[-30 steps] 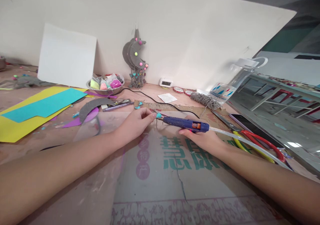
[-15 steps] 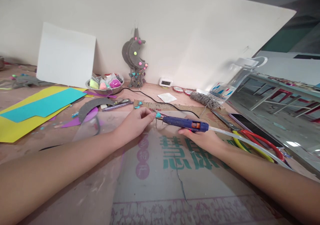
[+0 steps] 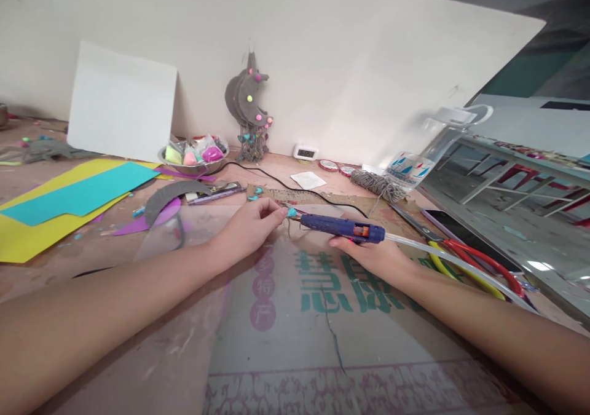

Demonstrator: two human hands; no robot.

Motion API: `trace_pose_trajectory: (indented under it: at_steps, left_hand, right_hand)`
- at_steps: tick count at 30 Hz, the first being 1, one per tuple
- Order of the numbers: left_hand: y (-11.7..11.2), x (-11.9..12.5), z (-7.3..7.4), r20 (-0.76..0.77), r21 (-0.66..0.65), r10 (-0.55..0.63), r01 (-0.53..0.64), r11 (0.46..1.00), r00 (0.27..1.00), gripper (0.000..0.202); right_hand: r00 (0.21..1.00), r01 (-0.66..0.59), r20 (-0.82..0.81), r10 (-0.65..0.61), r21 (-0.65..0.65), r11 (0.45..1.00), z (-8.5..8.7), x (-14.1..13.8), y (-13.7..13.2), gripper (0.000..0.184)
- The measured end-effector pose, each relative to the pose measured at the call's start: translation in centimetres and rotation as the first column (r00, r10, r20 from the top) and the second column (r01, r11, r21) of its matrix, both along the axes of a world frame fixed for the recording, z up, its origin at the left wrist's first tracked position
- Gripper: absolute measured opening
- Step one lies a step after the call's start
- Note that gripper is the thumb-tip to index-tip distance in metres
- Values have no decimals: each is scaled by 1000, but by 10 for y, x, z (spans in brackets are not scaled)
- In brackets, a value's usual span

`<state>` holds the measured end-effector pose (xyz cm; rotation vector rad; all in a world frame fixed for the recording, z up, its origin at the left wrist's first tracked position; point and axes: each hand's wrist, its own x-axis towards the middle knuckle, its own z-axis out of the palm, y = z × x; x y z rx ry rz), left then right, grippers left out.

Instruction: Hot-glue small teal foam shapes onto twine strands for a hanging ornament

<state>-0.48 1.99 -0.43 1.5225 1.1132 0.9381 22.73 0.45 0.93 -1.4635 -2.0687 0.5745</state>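
grey-brown printed cardboard (image 3: pixel 286 347) is lying below. the left hand (image 3: pixel 251 224) is pinching a small turquoise piece (image 3: pixel 292 213) at the front end of the dark-blue plastic glue gun (image 3: pixel 334 225) the right hand (image 3: pixel 375 256) is gripping.

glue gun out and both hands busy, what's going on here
A person's right hand holds a blue glue gun, its nozzle right by a small turquoise piece that the left hand pinches. Whether nozzle and piece touch is too small to tell. Scissors lie off to the right.
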Motion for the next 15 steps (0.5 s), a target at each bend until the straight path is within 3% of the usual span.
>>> trace_pose_trajectory:
  at_steps: [15]
  left_hand:
    - [3,2,-3,12,28,34,-35,999,999,30]
  right_hand:
    - [998,50,-45,-50,3,999,-5,4,1,22]
